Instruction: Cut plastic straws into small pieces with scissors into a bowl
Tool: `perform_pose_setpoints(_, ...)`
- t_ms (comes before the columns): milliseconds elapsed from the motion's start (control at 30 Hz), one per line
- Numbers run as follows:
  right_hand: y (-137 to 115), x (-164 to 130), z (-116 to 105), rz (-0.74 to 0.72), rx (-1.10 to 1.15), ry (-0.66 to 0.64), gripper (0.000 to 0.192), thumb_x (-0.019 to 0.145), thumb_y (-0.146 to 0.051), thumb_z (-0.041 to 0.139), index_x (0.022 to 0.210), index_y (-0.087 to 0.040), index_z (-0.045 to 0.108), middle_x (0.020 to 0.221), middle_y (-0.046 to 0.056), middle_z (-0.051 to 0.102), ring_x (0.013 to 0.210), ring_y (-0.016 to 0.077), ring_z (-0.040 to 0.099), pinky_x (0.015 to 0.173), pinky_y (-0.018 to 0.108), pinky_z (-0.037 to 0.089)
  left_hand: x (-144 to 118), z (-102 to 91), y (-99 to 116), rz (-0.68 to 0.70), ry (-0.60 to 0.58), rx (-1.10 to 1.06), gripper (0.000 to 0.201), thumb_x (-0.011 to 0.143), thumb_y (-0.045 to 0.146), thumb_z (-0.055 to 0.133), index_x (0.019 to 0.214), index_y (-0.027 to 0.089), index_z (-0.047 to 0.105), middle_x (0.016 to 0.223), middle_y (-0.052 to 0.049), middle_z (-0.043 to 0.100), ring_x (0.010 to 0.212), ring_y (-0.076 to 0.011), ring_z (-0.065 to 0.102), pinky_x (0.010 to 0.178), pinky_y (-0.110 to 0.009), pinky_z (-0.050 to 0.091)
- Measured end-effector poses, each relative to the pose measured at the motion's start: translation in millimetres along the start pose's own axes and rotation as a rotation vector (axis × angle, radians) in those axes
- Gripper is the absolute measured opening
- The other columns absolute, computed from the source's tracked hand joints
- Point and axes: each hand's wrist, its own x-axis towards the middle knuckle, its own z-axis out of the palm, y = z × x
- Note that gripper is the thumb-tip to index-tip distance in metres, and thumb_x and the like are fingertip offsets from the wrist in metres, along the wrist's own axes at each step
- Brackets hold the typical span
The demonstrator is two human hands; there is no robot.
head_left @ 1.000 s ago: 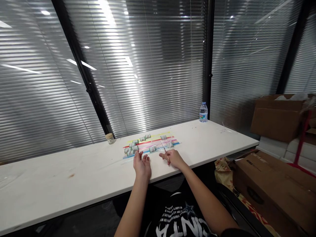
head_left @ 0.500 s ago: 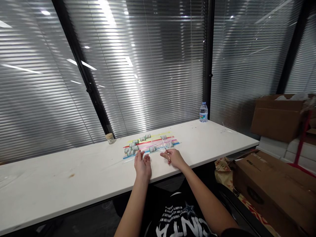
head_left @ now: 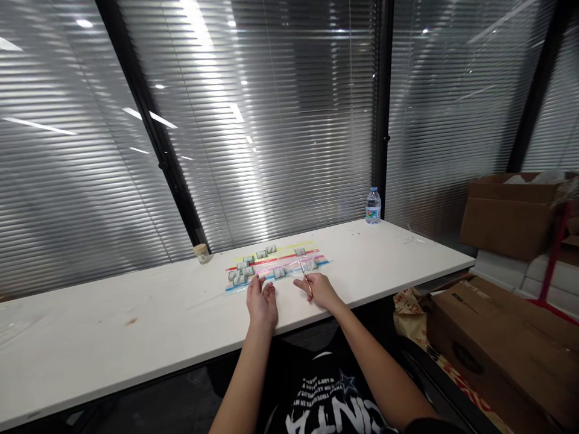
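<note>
Two hands rest at the near edge of the white table. Your right hand is closed in a light pinch on a thin stick-like tool, whose shaft slants away from you toward the coloured striped sheet; what kind of tool it is cannot be made out. Your left hand lies loosely open, fingers extended, holding nothing, just short of the sheet's near edge. Small wrapped rolls sit scattered on the sheet, most bunched at its left end, a few near the tool's tip. In my judgement, you do best to keep the pinch low on the shaft for control and steady the sheet with your free hand. A small jar and a water bottle stand well apart at the far edge
</note>
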Motion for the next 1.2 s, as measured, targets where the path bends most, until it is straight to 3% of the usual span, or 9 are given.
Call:
perform_pose_setpoints(167,-3.8,-2.0,-1.4,0.014,0.032,0.007,0.052,0.081,-0.063,0.055,0.054,-0.02,0.046,0.043,-0.001,0.052,0.051,0.0135,0.054,0.058,0.023,0.04,1.3,-1.1,-0.8,0.005,-0.004,0.002,0.007,0.092,0.026,0.055,0.097,0.023,0.059,0.087,0.002,0.06,0.061,-0.0054,0.056,0.062,-0.02,0.045)
perform_pose_setpoints(467,-8.4,-4.8,-2.1,0.013,-0.001,-0.056,0.051,0.079,-0.063,0.057,0.055,-0.02,0.046,0.043,-0.002,0.051,0.047,0.0129,0.051,0.055,0.023,0.039,0.5,-1.3,-1.1,0.005,-0.015,0.017,0.008,0.09,0.026,0.058,0.097,0.024,0.059,0.089,0.001,0.06,0.061,-0.0053,0.056,0.061,-0.019,0.045)
perform_pose_setpoints(1200,-6.8,-3.4,-2.1,-0.004,-0.023,-0.048,0.051,0.079,-0.063,0.058,0.054,-0.019,0.048,0.042,-0.002,0.05,0.047,0.0127,0.049,0.056,0.024,0.038,-4.2,2.4,2.1,-0.022,0.003,0.038,0.006,0.091,0.026,0.055,0.095,0.023,0.059,0.087,0.001,0.059,0.063,-0.0055,0.056,0.06,-0.018,0.044)
